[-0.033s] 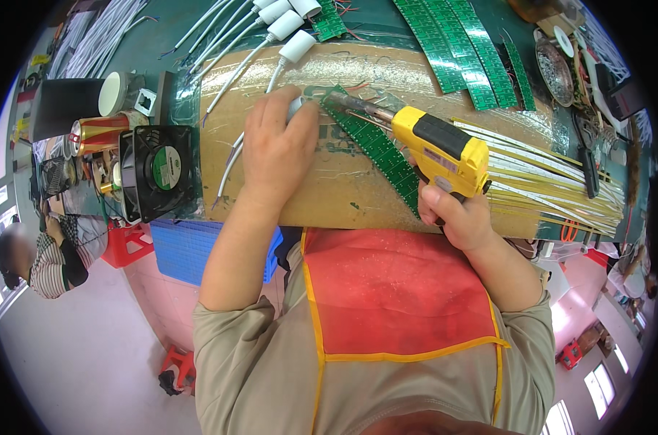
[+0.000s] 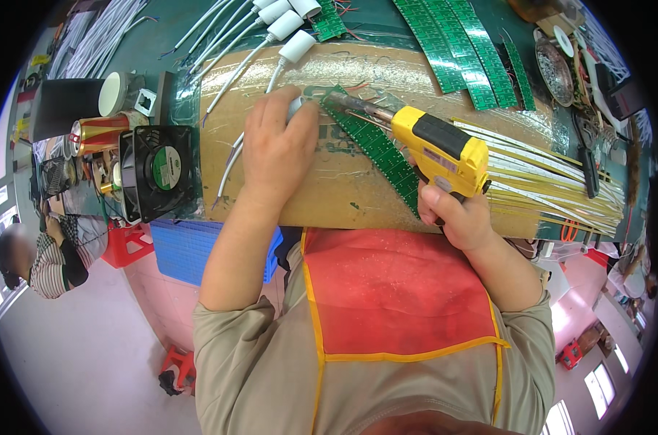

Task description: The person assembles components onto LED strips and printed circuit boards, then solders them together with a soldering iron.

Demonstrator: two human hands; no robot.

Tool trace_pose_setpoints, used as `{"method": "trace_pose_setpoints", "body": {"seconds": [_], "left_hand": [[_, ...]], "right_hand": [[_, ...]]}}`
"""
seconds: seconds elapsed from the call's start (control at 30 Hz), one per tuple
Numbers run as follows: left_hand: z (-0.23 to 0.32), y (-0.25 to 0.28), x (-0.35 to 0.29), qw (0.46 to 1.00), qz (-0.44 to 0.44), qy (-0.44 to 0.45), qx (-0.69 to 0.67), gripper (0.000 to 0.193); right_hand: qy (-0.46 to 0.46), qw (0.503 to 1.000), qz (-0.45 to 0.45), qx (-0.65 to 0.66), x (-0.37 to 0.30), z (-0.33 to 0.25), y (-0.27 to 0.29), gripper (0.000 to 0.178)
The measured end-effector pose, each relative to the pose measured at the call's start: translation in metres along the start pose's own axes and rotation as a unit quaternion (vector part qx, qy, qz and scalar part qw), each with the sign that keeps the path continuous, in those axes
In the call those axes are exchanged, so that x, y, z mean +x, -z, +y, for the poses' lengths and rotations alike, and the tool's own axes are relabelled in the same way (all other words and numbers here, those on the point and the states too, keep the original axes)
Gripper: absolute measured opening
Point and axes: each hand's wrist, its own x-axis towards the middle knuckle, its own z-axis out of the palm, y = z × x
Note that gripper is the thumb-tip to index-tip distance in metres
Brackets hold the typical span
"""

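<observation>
My right hand (image 2: 461,216) is wrapped round the grip of a yellow and black soldering gun (image 2: 452,156). The gun's metal tip (image 2: 369,107) points left, over the upper end of a green circuit board strip (image 2: 387,161) that lies slantwise on the cardboard. At that same end my left hand (image 2: 278,148) has its fingers closed on a white cable end cap (image 2: 295,109), most of it hidden by the fingers. A white cable (image 2: 229,174) with bare coloured wire ends runs out on the left of this hand. Contact between tip and board is too small to tell.
More capped white cables (image 2: 284,26) lie at the back. Green circuit board panels (image 2: 456,54) are at the back right, thin yellow-white strips (image 2: 554,177) at the right. A black fan (image 2: 155,172) and a red-gold can (image 2: 100,136) stand left. Another person (image 2: 53,254) sits far left.
</observation>
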Motion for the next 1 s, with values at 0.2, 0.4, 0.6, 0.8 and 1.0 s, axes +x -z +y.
{"method": "trace_pose_setpoints", "body": {"seconds": [0.2, 0.4, 0.6, 0.8, 1.0], "left_hand": [[0.002, 0.001, 0.0, 1.0, 0.001, 0.003, 0.008, 0.017], [0.005, -0.001, 0.002, 1.0, 0.004, 0.011, 0.012, 0.016], [0.01, -0.001, 0.002, 1.0, 0.01, 0.02, 0.014, 0.015], [0.012, -0.003, 0.003, 0.999, 0.012, 0.027, 0.017, 0.014], [0.01, -0.005, 0.003, 0.999, 0.019, 0.026, 0.02, 0.013]], "right_hand": [[-0.002, 1.0, 0.001, -0.001, 0.0, -0.001, -0.001, 0.048], [-0.001, 1.0, -0.002, -0.007, 0.001, -0.002, -0.001, 0.047], [-0.003, 1.0, 0.012, 0.016, 0.002, -0.002, -0.002, 0.017], [-0.017, 1.0, 0.017, 0.002, 0.0, -0.007, -0.003, 0.02], [-0.003, 1.0, 0.023, -0.004, 0.001, -0.005, -0.002, 0.022]]}}
